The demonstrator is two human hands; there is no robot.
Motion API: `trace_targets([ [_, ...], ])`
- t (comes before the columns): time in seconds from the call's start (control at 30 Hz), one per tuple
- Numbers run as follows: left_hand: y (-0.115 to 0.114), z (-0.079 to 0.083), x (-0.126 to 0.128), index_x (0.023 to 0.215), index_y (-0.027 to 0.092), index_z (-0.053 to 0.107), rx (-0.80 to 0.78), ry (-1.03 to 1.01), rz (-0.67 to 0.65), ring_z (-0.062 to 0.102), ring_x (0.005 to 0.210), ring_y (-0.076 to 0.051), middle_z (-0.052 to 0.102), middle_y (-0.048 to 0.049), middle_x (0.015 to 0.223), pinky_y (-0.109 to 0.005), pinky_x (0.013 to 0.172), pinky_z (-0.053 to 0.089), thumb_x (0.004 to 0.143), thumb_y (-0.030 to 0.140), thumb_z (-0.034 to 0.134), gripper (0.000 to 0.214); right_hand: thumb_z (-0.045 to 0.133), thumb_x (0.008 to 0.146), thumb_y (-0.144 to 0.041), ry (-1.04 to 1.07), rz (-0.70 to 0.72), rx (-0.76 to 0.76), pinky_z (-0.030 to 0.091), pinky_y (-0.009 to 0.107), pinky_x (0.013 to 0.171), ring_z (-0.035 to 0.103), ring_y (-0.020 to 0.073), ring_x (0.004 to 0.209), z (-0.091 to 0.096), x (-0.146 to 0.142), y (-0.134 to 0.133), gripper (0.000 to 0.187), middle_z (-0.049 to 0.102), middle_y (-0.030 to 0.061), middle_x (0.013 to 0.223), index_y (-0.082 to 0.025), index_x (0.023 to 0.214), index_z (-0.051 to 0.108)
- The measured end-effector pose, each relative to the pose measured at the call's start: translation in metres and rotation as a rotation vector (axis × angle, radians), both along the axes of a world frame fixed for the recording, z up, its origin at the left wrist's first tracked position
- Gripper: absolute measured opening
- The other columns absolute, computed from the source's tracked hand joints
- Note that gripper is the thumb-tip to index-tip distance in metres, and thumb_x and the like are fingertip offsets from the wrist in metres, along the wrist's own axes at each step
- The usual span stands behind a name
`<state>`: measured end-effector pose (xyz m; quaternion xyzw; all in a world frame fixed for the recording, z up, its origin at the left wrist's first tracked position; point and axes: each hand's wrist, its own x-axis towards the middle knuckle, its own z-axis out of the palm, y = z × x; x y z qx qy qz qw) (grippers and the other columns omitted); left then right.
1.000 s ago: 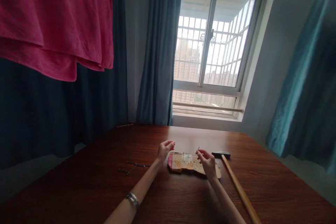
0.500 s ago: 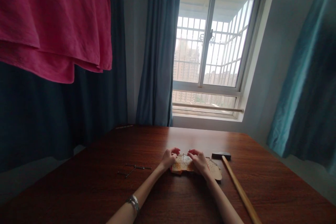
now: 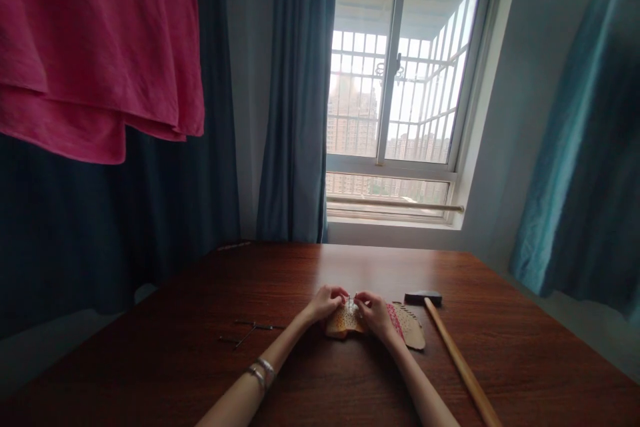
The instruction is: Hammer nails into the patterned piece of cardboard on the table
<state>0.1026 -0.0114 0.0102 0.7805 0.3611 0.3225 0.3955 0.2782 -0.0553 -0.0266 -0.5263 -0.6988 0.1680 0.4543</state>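
A tan piece dotted with small dark holes (image 3: 345,325) lies on the table between my hands, with a pink-red patterned strip and a notched right end. From it rises a thin upright metal rod, like a nail (image 3: 349,303). My left hand (image 3: 327,303) is at its left edge, fingers curled and pinched near the rod; whatever is in them cannot be made out. My right hand (image 3: 375,313) is over the middle of the piece, thumb and forefinger closed on a thin dark nail (image 3: 355,296) beside the upright rod. Several long dark nails (image 3: 254,325) lie crossed to the left.
To the right lies a hammer (image 3: 457,360) with a black head and long wooden handle. The brown wooden table (image 3: 175,360) reaches to a window (image 3: 395,113) and blue curtains (image 3: 300,113). A pink cloth (image 3: 110,47) hangs at upper left.
Both hands have drawn closer to the upright rod, the right hand moving slightly left. More of the pink-red strip shows beside the right hand. The view has shifted slightly.
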Motion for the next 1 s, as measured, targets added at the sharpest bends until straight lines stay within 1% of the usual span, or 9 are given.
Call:
trace_targets([
  [0.1, 0.005, 0.009, 0.001, 0.084, 0.011, 0.064, -0.135, -0.013, -0.064, 0.055, 0.054, -0.012, 0.062, -0.0020, 0.063, -0.022, 0.053, 0.042, 0.069, 0.027, 0.047, 0.028, 0.049, 0.085, -0.032, -0.025, -0.008, 0.014, 0.050, 0.032, 0.070, 0.059, 0.0128, 0.076, 0.000, 0.000, 0.001, 0.020, 0.062, 0.0029, 0.092, -0.016, 0.092, 0.059],
  [0.17, 0.008, 0.010, 0.002, 0.085, 0.011, 0.063, -0.198, -0.016, -0.095, 0.053, 0.051, -0.012, 0.060, -0.0011, 0.060, -0.021, 0.049, 0.040, 0.067, 0.028, 0.048, 0.030, 0.048, 0.085, -0.032, -0.044, -0.009, 0.026, 0.050, 0.032, 0.069, 0.059, 0.0125, 0.076, 0.001, -0.001, 0.002, 0.020, 0.062, 0.0028, 0.092, -0.016, 0.091, 0.059],
  [0.3, 0.015, 0.002, 0.004, 0.093, 0.012, 0.060, -0.225, -0.084, -0.072, 0.050, 0.047, -0.009, 0.059, 0.0003, 0.061, -0.019, 0.045, 0.036, 0.064, 0.025, 0.046, 0.035, 0.048, 0.086, -0.031, -0.085, -0.014, 0.044, 0.050, 0.032, 0.070, 0.058, 0.0127, 0.077, 0.003, -0.003, 0.002, 0.019, 0.062, 0.0031, 0.093, -0.017, 0.092, 0.059],
  [0.4, 0.018, -0.004, 0.003, 0.093, 0.012, 0.059, -0.223, -0.121, -0.068, 0.050, 0.047, -0.009, 0.059, -0.0003, 0.065, -0.018, 0.044, 0.035, 0.062, 0.022, 0.044, 0.036, 0.048, 0.086, -0.031, -0.118, -0.018, 0.050, 0.049, 0.032, 0.071, 0.058, 0.0127, 0.077, 0.005, -0.003, 0.000, 0.019, 0.062, 0.0032, 0.093, -0.017, 0.091, 0.059],
  [0.5, 0.015, -0.004, 0.000, 0.093, 0.013, 0.059, -0.185, -0.113, -0.089, 0.052, 0.053, -0.010, 0.060, -0.0011, 0.070, -0.019, 0.047, 0.037, 0.064, 0.025, 0.046, 0.034, 0.048, 0.086, -0.031, -0.140, -0.025, 0.062, 0.049, 0.033, 0.072, 0.058, 0.0130, 0.078, 0.007, -0.004, -0.002, 0.019, 0.062, 0.0030, 0.092, -0.016, 0.091, 0.059],
  [0.57, 0.011, -0.004, 0.000, 0.098, 0.014, 0.058, -0.135, -0.092, -0.083, 0.053, 0.057, -0.011, 0.061, -0.0012, 0.073, -0.019, 0.050, 0.039, 0.067, 0.030, 0.050, 0.036, 0.049, 0.085, -0.031, -0.147, -0.030, 0.072, 0.049, 0.033, 0.072, 0.059, 0.0131, 0.078, 0.007, -0.004, -0.003, 0.019, 0.062, 0.0028, 0.091, -0.016, 0.090, 0.059],
  [0.7, 0.003, -0.006, 0.004, 0.100, 0.014, 0.058, 0.039, -0.052, 0.006, 0.054, 0.063, -0.012, 0.061, -0.0015, 0.072, -0.020, 0.057, 0.041, 0.069, 0.040, 0.056, 0.041, 0.049, 0.085, -0.031, -0.152, -0.041, 0.086, 0.050, 0.031, 0.068, 0.058, 0.0122, 0.074, 0.006, -0.005, -0.003, 0.020, 0.062, 0.0022, 0.087, -0.015, 0.089, 0.059],
  [0.8, -0.001, -0.008, 0.009, 0.094, 0.014, 0.060, 0.142, -0.036, 0.057, 0.053, 0.062, -0.011, 0.060, -0.0012, 0.070, -0.021, 0.059, 0.041, 0.069, 0.040, 0.058, 0.036, 0.048, 0.086, -0.032, -0.161, -0.045, 0.081, 0.050, 0.030, 0.065, 0.058, 0.0110, 0.070, 0.007, -0.006, -0.003, 0.020, 0.062, 0.0015, 0.085, -0.015, 0.087, 0.059],
  [1.0, -0.002, -0.010, 0.013, 0.085, 0.015, 0.061, 0.181, -0.019, 0.077, 0.052, 0.060, -0.011, 0.059, -0.0003, 0.067, -0.020, 0.056, 0.040, 0.071, 0.035, 0.057, 0.025, 0.049, 0.085, -0.032, -0.185, -0.051, 0.082, 0.049, 0.030, 0.066, 0.058, 0.0111, 0.071, 0.011, -0.007, -0.007, 0.020, 0.062, 0.0012, 0.083, -0.016, 0.083, 0.060],
])
